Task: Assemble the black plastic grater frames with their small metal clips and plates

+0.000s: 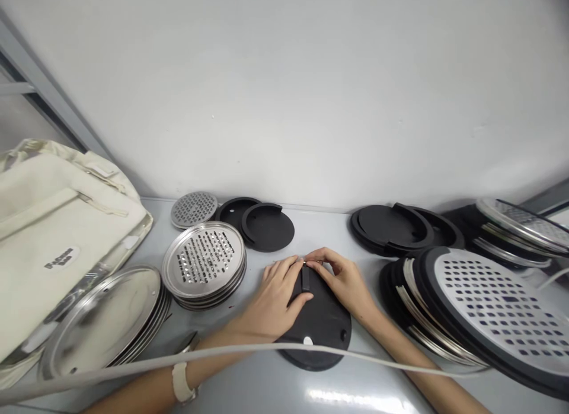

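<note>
A black oval plate (317, 319) lies on the table in front of me, with a short raised black bar (305, 279) near its far end and a white dot near its close end. My left hand (280, 295) grips the plate's left side, its thumb beside the bar and its forefinger reaching the far edge. At that same edge, the thumb and fingers of my right hand (335, 277) are pinched together. A tiny brass-coloured bit shows between the fingertips of both hands, too small to name. A watch with a pale strap (181, 382) is on my left wrist.
Stacked perforated metal plates (207, 260) and plain oval metal plates (106, 319) stand left. Black round trays (268, 227) lie behind, with more black trays (391, 227) to the right. Black-rimmed grater plates (498, 307) are piled at right. A white cable (249, 350) crosses in front; a cream bag (53, 224) stands far left.
</note>
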Tool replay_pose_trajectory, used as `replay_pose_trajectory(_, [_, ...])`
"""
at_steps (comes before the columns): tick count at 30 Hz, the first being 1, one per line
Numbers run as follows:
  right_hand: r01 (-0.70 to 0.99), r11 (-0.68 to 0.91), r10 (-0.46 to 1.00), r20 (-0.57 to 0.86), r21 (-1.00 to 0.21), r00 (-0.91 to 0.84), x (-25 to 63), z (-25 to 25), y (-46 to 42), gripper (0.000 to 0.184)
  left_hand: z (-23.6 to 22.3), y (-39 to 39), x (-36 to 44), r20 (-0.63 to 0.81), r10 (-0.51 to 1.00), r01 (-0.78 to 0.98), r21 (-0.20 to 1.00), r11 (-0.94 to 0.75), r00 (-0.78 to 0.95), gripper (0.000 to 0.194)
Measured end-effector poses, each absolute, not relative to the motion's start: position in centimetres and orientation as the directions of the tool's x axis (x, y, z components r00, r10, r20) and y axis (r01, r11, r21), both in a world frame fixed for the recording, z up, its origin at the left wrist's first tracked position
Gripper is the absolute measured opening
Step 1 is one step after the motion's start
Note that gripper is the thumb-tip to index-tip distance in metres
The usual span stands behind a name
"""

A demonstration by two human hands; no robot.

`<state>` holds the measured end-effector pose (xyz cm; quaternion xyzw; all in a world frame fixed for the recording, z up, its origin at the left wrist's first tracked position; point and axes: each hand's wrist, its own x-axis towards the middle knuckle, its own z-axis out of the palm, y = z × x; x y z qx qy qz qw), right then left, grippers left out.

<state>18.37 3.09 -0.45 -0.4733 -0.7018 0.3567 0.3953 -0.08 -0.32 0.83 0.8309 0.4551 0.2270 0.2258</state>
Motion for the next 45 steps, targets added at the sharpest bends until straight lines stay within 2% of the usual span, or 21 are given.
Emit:
replay_pose_trajectory(9, [0.466, 0.429, 0.9, 0.324, -0.774, -0.291, 18.36, -0.01, 2.55, 0.01, 0.93, -0.37, -0.13, 0.206, 0.847, 0.629, 0.589, -0.508, 0.49, 0.045])
replay_pose_trajectory(20, [0.524, 0.386, 0.921, 0.283, -0.759, -0.267, 18.25, 0.0, 3.13, 0.022, 0.73, -0.39, -0.19, 0.201, 0.841, 0.654, 0.547, -0.522, 0.503, 0.048])
replay_pose_trajectory(33, [0.493, 0.426, 0.901, 0.304, -0.759, -0.31, 18.16, 0.04, 3.16, 0.018, 0.67, -0.16, -0.34, 0.228, 0.823, 0.633, 0.544, -0.551, 0.52, 0.046])
replay_pose_trajectory(45, [0.532, 0.42, 0.906, 0.308, -0.735, -0.29, 18.15, 0.0, 3.27, 0.019, 0.34, -0.18, -0.43, 0.252, 0.816, 0.636, 0.524, -0.567, 0.52, 0.047])
